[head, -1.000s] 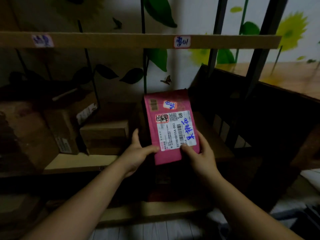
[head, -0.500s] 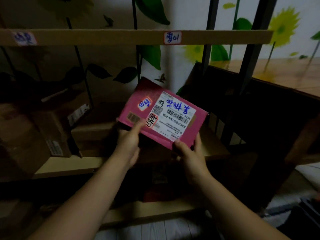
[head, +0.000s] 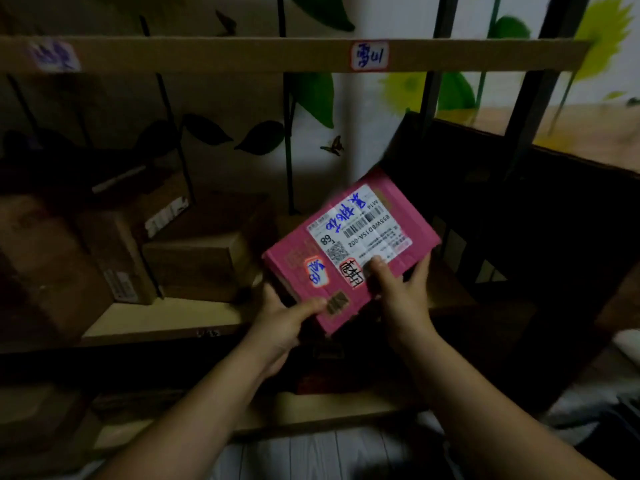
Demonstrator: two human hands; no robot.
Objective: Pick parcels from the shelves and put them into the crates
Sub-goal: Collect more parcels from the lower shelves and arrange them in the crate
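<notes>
A flat pink parcel (head: 308, 251) with a white shipping label and blue handwriting hangs in the air in front of the middle shelf, tilted with its label facing me. My left hand (head: 284, 323) grips its lower left corner, thumb on top. My right hand (head: 401, 299) holds its lower right edge, thumb pressed on the label and fingers curled under. No crate can be made out in this dim view.
Several brown cardboard boxes (head: 204, 254) sit on the middle shelf (head: 159, 320) at the left. A shelf board (head: 242, 55) with handwritten tags runs overhead. Dark metal uprights (head: 530, 98) and a dark box stand at the right. A lower shelf lies below.
The parcel has been turned further round between both hands and has moved right and down, away from the shelf. My left hand has shifted to its lower corner.
</notes>
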